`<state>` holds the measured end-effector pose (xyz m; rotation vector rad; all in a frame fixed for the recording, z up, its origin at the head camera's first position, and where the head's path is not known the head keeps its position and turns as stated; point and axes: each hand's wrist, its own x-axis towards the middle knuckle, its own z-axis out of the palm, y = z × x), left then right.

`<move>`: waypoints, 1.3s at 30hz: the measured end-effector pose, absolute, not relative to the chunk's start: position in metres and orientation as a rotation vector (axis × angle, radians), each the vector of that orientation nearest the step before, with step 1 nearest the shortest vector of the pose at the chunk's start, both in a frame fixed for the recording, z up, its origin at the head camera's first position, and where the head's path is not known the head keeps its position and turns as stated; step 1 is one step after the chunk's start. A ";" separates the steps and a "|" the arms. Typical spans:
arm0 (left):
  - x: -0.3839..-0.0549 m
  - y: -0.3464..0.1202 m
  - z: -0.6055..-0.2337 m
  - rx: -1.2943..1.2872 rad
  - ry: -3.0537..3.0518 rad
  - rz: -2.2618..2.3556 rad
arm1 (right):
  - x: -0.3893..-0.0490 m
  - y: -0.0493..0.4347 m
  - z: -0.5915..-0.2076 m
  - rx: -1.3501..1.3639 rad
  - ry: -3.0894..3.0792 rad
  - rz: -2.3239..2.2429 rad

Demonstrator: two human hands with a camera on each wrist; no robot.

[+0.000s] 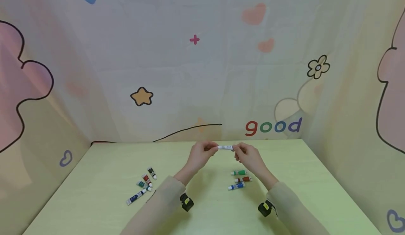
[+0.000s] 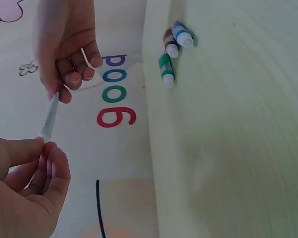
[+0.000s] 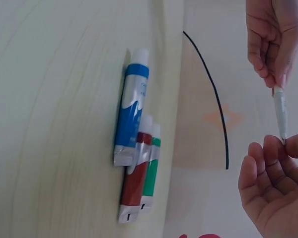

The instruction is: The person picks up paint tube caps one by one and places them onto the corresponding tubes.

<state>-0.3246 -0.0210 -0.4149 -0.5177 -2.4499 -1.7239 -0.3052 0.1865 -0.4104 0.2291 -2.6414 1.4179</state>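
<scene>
Both hands hold one white paint tube (image 1: 225,147) between them, raised above the far part of the table. My left hand (image 1: 200,154) pinches its cap end between thumb and fingertips. At the other, flat end, my right hand (image 1: 248,155) pinches the tube with thumb and forefinger. In the left wrist view the tube (image 2: 49,118) runs between the two sets of fingertips, the cap mostly covered. Below the right hand lie a green paint tube (image 1: 239,172), a red-brown paint tube (image 1: 243,179) and a blue paint tube (image 1: 236,186), close together.
Left on the table (image 1: 104,207) lies a loose row of tubes: black (image 1: 152,173), red (image 1: 147,180), teal (image 1: 144,185) and dark blue (image 1: 136,196). A printed cloth (image 1: 171,70) stands behind the table's far edge and along both sides.
</scene>
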 end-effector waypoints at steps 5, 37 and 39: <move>-0.335 -0.012 -0.430 -0.477 -2.492 -1.751 | -0.313 0.194 -0.420 0.204 -2.708 1.370; -0.341 0.028 -0.462 -0.474 -2.861 -1.492 | -0.324 0.225 -0.443 0.045 -3.108 1.082; -0.341 0.029 -0.464 -0.479 -2.867 -1.468 | -0.324 0.227 -0.445 0.045 -3.102 1.088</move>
